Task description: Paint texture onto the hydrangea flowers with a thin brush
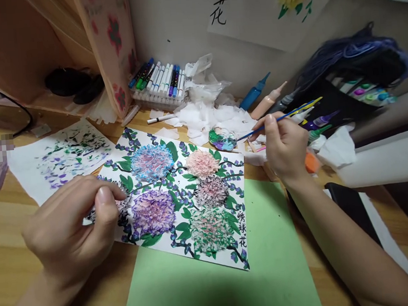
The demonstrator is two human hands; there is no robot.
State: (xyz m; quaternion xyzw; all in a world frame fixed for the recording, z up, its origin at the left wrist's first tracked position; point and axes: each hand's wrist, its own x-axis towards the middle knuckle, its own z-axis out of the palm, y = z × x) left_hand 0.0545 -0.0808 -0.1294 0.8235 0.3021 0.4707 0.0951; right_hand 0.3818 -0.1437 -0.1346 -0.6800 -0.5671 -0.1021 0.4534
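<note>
My right hand (284, 142) grips a thin blue paintbrush (255, 131). The brush tip is at a small round palette (223, 140) smeared with green, purple and light blue paint. My left hand (75, 224) is closed, thumb against the curled index finger, over the left side of a flower painting (180, 192); whatever its fingers hold is hidden. Raised, ruffled blossoms in blue, pink, purple and green cover the painting, among green leaves, dark branches and small purple blooms. Under the painting lies a green sheet (218, 288).
A paint-dabbed white paper (66, 154) lies at the left. Behind stand a box of markers (159, 83) and crumpled tissues (201, 120). Paint bottles (255, 92) line the back right, near an orange cap (311, 162). A black object (350, 212) sits beside my right forearm.
</note>
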